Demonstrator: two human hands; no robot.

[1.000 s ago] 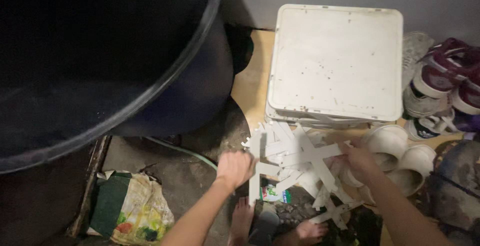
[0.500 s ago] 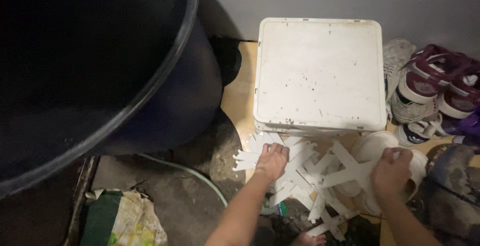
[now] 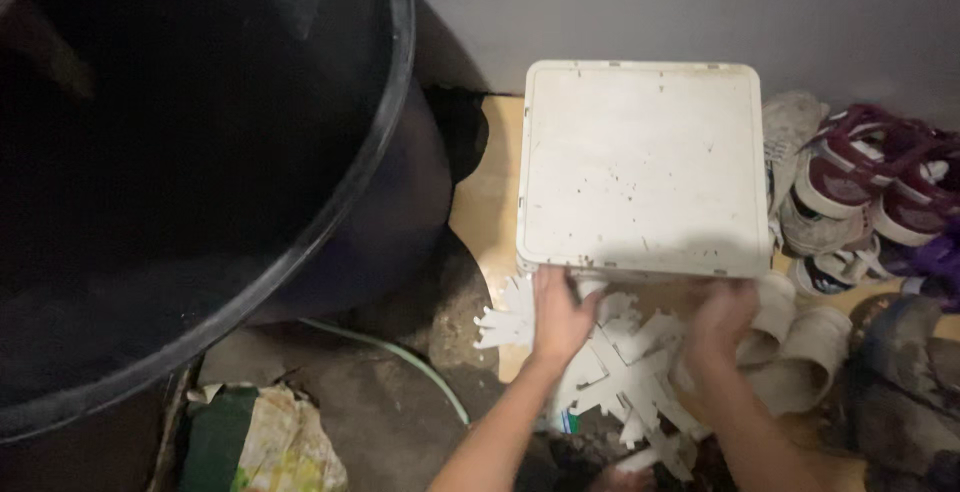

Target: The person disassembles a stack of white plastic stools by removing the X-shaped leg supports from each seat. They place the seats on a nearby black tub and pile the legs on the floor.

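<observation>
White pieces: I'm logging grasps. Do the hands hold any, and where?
Cannot tell: both hands, left and right, rest on the white pieces.

one white square lid (image 3: 640, 167), one black barrel (image 3: 200, 152), two hands.

This is looking like a cluttered storage corner of a home; worn shoes (image 3: 860, 192) are piling up along a plain grey wall (image 3: 650, 2); a big dark plastic barrel (image 3: 200, 182) is taking up the left side; a grimy white square container (image 3: 640, 162) is sitting beside it; a hose (image 3: 400, 357) is trailing over the stained concrete floor (image 3: 370, 422).
</observation>
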